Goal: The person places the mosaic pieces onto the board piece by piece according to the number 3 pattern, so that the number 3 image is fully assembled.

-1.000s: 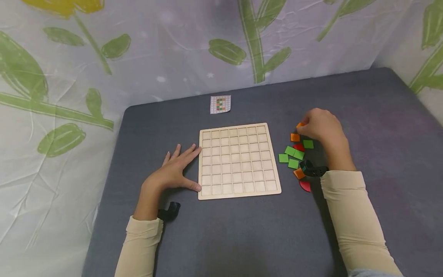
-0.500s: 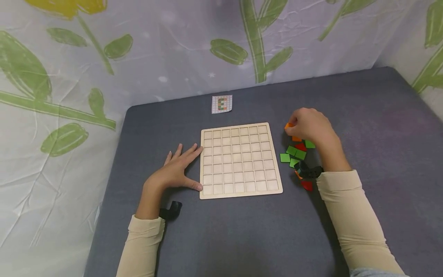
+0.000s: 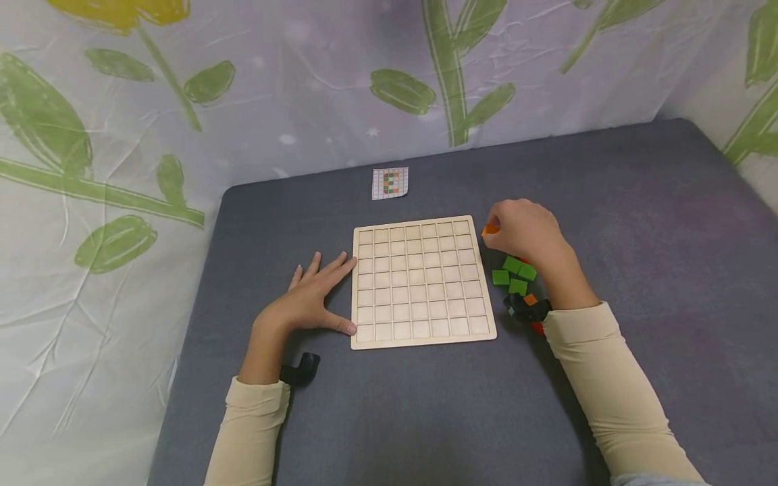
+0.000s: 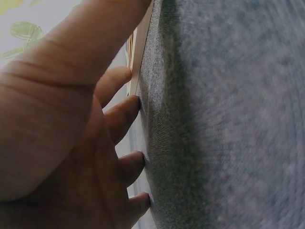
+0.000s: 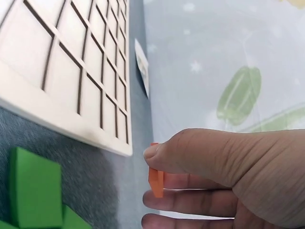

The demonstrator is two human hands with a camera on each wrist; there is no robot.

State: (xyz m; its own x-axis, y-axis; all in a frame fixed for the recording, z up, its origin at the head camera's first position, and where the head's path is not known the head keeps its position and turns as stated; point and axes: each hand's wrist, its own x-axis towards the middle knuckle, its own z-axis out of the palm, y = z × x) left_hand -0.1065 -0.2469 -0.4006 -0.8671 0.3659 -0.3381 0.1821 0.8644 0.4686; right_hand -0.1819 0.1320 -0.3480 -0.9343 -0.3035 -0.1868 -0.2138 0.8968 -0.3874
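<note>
A square wooden grid board (image 3: 423,283) lies flat on the dark table. My left hand (image 3: 304,300) rests at its left edge, fingers spread, thumb and index fingertip touching the rim. In the left wrist view, fingertips (image 4: 127,117) reach the board's side and the table. Close to the board's top right corner, my right hand (image 3: 530,233) pinches a small orange tile (image 5: 156,183) between thumb and fingers, above the table. Several green tiles (image 3: 512,264) lie below that hand, right of the board. The orange tile's full outline is partly hidden by the fingers.
Another orange tile (image 3: 531,299) and a red piece (image 3: 537,328) show beside the right wrist camera (image 3: 526,309), which partly covers them. Behind the board lies a small paper card (image 3: 390,183) with a coloured grid pattern. A leaf-printed cloth (image 3: 328,88) rises at the table's far edge.
The right hand has moved left from the tile pile towards the board's top right corner, carrying the orange tile. The left hand has stayed at the board's left edge.
</note>
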